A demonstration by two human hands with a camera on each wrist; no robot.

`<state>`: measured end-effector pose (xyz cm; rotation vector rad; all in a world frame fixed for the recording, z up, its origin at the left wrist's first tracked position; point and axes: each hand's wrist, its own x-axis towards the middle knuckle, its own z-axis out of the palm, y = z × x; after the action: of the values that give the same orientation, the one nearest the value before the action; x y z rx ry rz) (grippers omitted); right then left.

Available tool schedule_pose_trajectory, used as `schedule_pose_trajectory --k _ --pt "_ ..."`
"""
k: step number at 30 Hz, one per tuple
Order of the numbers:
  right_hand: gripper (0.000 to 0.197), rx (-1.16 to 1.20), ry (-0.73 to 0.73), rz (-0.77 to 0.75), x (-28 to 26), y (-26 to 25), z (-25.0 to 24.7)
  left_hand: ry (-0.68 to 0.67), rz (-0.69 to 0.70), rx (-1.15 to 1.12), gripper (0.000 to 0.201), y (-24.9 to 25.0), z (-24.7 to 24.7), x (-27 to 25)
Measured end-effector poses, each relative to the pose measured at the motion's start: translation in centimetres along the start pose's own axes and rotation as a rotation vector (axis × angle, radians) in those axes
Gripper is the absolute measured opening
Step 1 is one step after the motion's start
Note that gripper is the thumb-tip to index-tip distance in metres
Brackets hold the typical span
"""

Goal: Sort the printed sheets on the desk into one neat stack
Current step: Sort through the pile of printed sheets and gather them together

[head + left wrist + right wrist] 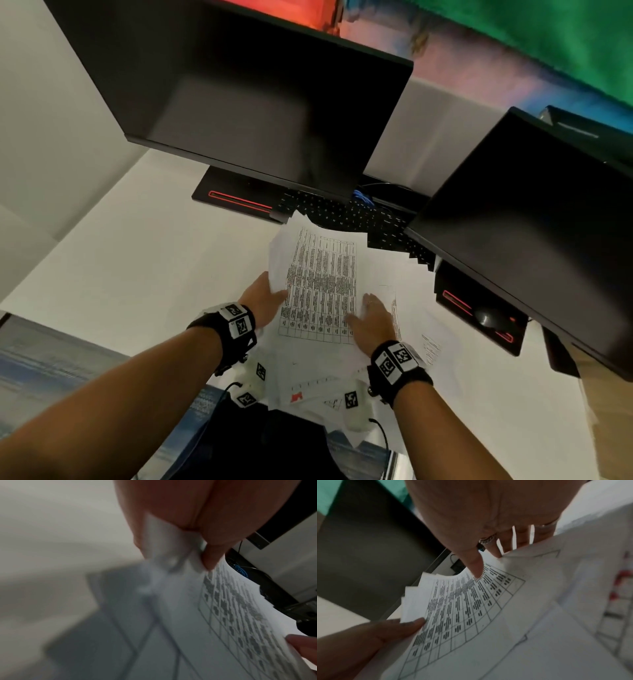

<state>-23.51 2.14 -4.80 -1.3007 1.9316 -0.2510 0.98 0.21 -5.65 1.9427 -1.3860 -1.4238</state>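
**Fanned sheets (322,274) held at near edge of the desk (137,267)**

I logged the left hand (263,301) pinching their left edge, thumb on top. The right hand (371,320) lay nearly flat, thumb on the top sheet, fingertips hidden under another page. The top sheet carried a dense printed table, text too blurred to read. A lower page had a red mark (296,397). The far end overlapped the keyboard (342,212).

Monitors (274,102) wall the back; left desk (120,267) open.
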Motion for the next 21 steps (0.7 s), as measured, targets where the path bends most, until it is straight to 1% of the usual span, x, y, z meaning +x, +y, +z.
schedule_pose_trajectory --k 2,4,6,7,8,9,10,11,13,15,16,17,19,21 --pt "0.082 0.029 0.040 -0.010 -0.1 -0.1 0.2 0.047 0.060 -0.024 0.042 0.5 -0.2 -0.6" --pt "0.097 0.102 0.101 0.001 -0.3 -0.1 -0.8 0.037 0.184 -0.102 0.043 1.0 -1.3 -1.5" --pt "0.114 0.298 0.091 0.013 -0.7 -0.6 -2.7 0.015 0.291 -0.156 0.046 1.6 -2.9 -2.5" --pt "0.117 0.427 0.073 0.008 -1.1 -1.3 -3.8 0.009 0.313 -0.188 0.046 2.3 -3.7 -3.0" --pt "0.111 0.539 0.068 -0.014 -1.4 -1.9 -4.9 0.011 0.332 -0.220 0.044 3.3 -4.5 -3.4" --pt "0.096 0.614 0.078 -0.042 -1.8 -2.7 -6.0 0.019 0.347 -0.251 0.039 4.5 -5.2 -3.8" --pt "0.077 0.652 0.110 -0.068 -2.2 -3.7 -7.2 0.029 0.362 -0.287 0.033 5.9 -5.8 -4.2" --pt "0.063 0.676 0.156 -0.100 -2.6 -4.6 -8.2 0.040 0.385 -0.318 0.029 7.3 -6.3 -4.6" --pt "0.049 0.751 0.241 -0.203 -3.9 -6.4 -9.9 0.093 0.457 -0.346 0.023 9.7 -7.2 -5.4" --pt "0.033 0.828 0.307 -0.332 -5.5 -7.6 -10.9 0.154 0.535 -0.350 0.026 10.9 -7.4 -6.0" --pt "0.030 0.857 0.320 -0.380 -6.2 -8.0 -11.1 0.167 0.565 -0.364 0.032 11.0 -7.3 -6.3" --pt "0.032 0.896 0.311 -0.407 -6.6 -8.1 -11.2 0.161 0.576 -0.384 0.043 11.0 -7.0 -6.5" --pt "0.043 0.973 0.276 -0.426 -6.9 -8.0 -10.9 0.115 0.553 -0.383 0.062 9.9 -6.3 -5.9" --pt "0.054 0.946 0.281 -0.359 -6.4 -7.4 -10.1 0.117 0.508 -0.301 0.076 8.3 -5.4 -4.8"
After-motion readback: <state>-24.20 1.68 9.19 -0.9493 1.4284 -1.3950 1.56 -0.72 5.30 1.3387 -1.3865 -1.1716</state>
